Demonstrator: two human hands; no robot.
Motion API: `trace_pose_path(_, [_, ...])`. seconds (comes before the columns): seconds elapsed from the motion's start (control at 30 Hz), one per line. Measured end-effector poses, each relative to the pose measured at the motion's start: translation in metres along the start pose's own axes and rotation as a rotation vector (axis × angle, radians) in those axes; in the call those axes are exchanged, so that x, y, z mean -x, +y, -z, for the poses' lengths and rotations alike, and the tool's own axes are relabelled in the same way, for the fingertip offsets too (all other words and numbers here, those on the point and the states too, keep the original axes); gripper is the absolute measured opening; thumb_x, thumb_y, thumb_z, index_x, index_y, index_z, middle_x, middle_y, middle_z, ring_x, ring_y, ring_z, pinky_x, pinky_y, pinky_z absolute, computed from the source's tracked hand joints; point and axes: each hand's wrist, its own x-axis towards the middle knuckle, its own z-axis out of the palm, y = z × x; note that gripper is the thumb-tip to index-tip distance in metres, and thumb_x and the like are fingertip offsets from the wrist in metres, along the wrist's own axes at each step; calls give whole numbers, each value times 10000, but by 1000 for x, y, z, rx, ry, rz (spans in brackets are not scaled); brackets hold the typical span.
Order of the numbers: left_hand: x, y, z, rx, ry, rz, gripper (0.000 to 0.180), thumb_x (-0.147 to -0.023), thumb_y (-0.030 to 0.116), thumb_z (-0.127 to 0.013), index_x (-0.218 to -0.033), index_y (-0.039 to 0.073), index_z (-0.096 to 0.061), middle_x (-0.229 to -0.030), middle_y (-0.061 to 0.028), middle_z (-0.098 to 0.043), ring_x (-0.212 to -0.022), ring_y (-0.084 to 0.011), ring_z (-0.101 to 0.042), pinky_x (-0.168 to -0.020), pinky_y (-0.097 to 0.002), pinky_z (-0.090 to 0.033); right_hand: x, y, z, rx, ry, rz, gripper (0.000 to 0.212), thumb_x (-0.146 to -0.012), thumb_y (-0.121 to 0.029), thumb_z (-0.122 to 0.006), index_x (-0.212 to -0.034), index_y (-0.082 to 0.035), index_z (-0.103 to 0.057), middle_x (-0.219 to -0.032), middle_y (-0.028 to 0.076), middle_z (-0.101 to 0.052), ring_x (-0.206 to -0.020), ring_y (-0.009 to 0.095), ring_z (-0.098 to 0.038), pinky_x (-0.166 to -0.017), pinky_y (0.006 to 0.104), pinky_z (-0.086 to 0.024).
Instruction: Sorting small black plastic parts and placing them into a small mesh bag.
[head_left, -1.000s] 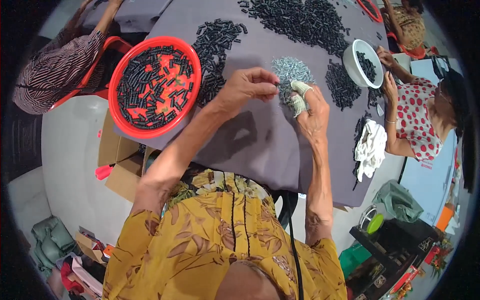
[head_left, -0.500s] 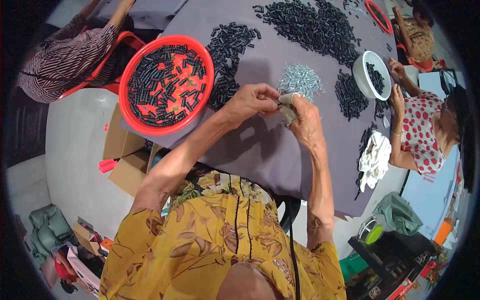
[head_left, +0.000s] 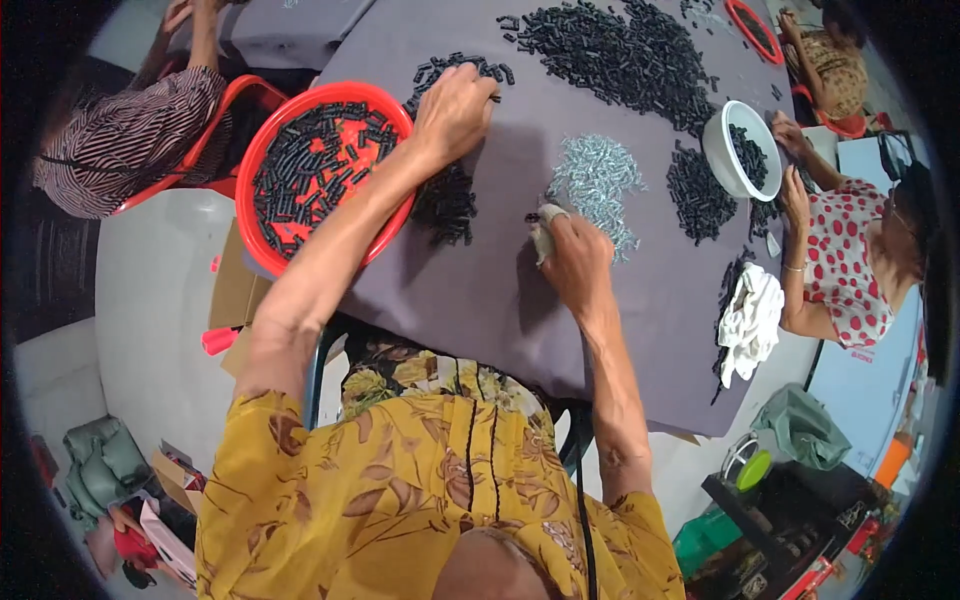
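Note:
My left hand point(head_left: 455, 112) is closed, its fingers curled down at the pile of small black ribbed tubes point(head_left: 443, 208) beside the red basin point(head_left: 262, 125). Whatever those fingertips pinch is hidden. Further right, my right hand point(head_left: 580, 255) is closed around a scrap of pale greenish cloth point(head_left: 543, 238). A small dark piece, which looks like one of the black tubes, pokes out at its fingertips. Just beyond this hand lies a heap of small silvery screw-like pieces point(head_left: 600, 180). More black tubes lie inside the red basin.
A large heap of black tubes point(head_left: 620, 60) covers the far table. At right, a co-worker's hands point(head_left: 793, 190) are by a white bowl point(head_left: 727, 150) of tubes; a white cloth point(head_left: 750, 320) lies nearer. Another person sits at far left. A cardboard box point(head_left: 235, 290) stands below the basin.
My hands have parted: the left moved left and away to the black tube pile, the right came slightly nearer and left. The silvery heap now shows more fully, and the basin sits slightly further left.

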Motion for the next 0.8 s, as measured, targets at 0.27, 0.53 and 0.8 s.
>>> trace_pose_path(0.27, [-16, -13, -24, -317, -174, -222, 78, -746, 89, -529, -774, 44, -586, -797, -127, -511, -792, -304, -522, -681, -408, -458, 47, 17, 20, -61, 124, -75, 141, -715, -49, -653, -847, -19, -615, -659, 108, -544, -604, 284, -538, -561, 369, -436])
trace_pose_path(0.53, [-15, -11, -19, -290, -169, -244, 91, -743, 89, -541, -813, 53, -586, -802, -114, -544, -807, -304, -526, -696, -419, -455, 64, 20, 28, -121, 109, -225, 139, -735, -28, -628, -873, -20, -623, -766, 127, -599, -680, 284, -579, -613, 340, -455])
trace_pose_path(0.8, [10, 38, 21, 490, -303, 272, 173, -800, 140, -622, -913, 10, -607, -711, -60, -591, -660, -100, -548, -614, -248, -446, 71, 60, 50, -273, 282, -534, 170, -795, 33, -580, -958, 9, -621, -827, 84, -643, -734, 138, -601, -689, 263, -479])
